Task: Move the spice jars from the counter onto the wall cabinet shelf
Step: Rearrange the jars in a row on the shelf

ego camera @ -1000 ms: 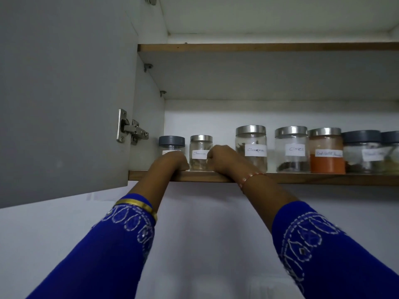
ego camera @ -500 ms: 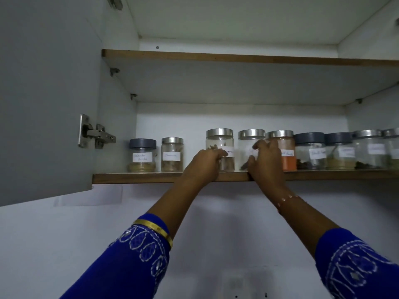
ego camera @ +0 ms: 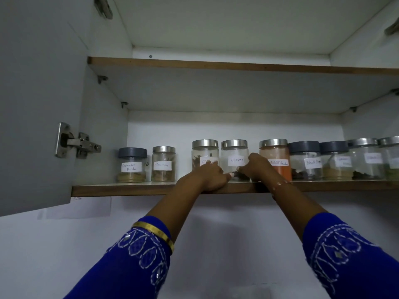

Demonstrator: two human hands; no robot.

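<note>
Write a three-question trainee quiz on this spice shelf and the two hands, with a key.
1. True or false: the glass jar labelled Cloves has a dark grey plastic lid.
2. Which jar stands leftmost on the brown-edged wooden shelf? A) the steel-lidded jar of orange powder B) the grey-lidded jar labelled Coriander Powder C) the steel-lidded jar labelled Cinnamon
3. Fill in: the left hand and right hand meet at the base of the ____ jar.

Key: 1 false; 2 B; 3 Cloves
</note>
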